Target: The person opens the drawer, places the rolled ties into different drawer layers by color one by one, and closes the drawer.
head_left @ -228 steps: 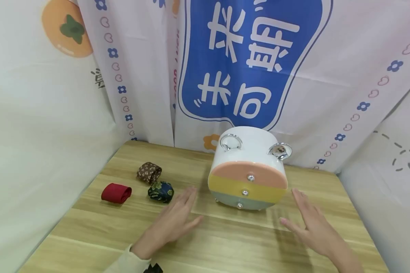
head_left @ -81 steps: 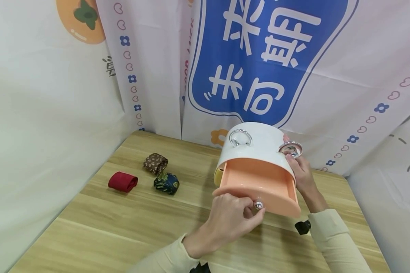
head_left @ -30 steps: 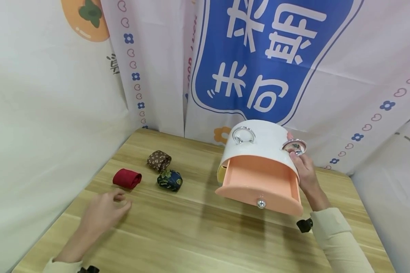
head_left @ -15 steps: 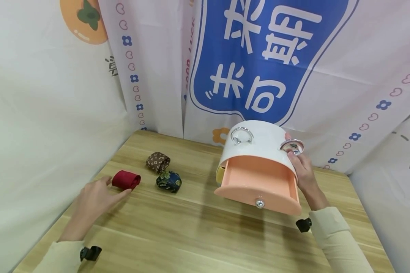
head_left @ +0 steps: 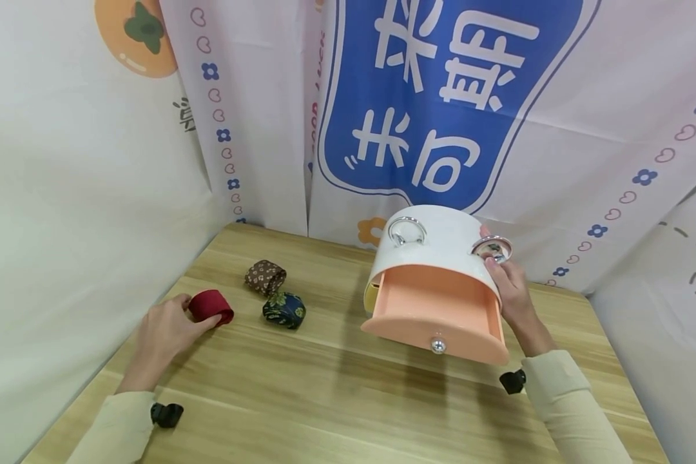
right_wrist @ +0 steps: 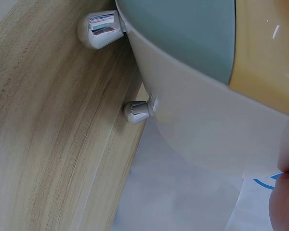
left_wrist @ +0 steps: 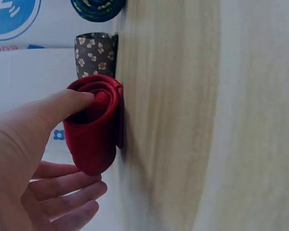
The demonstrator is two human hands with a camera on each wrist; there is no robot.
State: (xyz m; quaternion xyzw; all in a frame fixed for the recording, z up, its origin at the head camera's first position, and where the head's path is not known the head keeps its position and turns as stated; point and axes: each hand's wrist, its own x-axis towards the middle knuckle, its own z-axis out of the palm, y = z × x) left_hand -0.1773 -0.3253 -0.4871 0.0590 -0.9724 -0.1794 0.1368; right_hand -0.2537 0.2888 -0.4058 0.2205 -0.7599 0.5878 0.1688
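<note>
Nearest, two pale sleeves, left (head_left: 116,425) and right (head_left: 574,412), reach in over the wood-grained table (head_left: 301,399), and here's the left hand (head_left: 164,330) with the red roll (head_left: 210,305) pinched between thumb and fingers, at the table's left side! The roll sits tilted, its coiled end showing to the left wrist camera; whether it touches the wood, I can't tell. Just beyond, the dark blue patterned roll (head_left: 284,310), and right behind it the brown flowered roll (head_left: 265,277). Across to the right, the peach drawer (head_left: 406,331) juts out, silver knob (head_left: 438,346) in front, smooth inner floor on show! It belongs to the white cabinet (head_left: 441,222), with the yellow front (right_wrist: 267,57) and grey-green front (right_wrist: 192,33) below it. The right hand (head_left: 513,293) grips the cabinet's side by a chrome ring, thumb near the ring. Farthest back hangs the printed cloth (head_left: 609,84), its blue panel carrying white characters.
</note>
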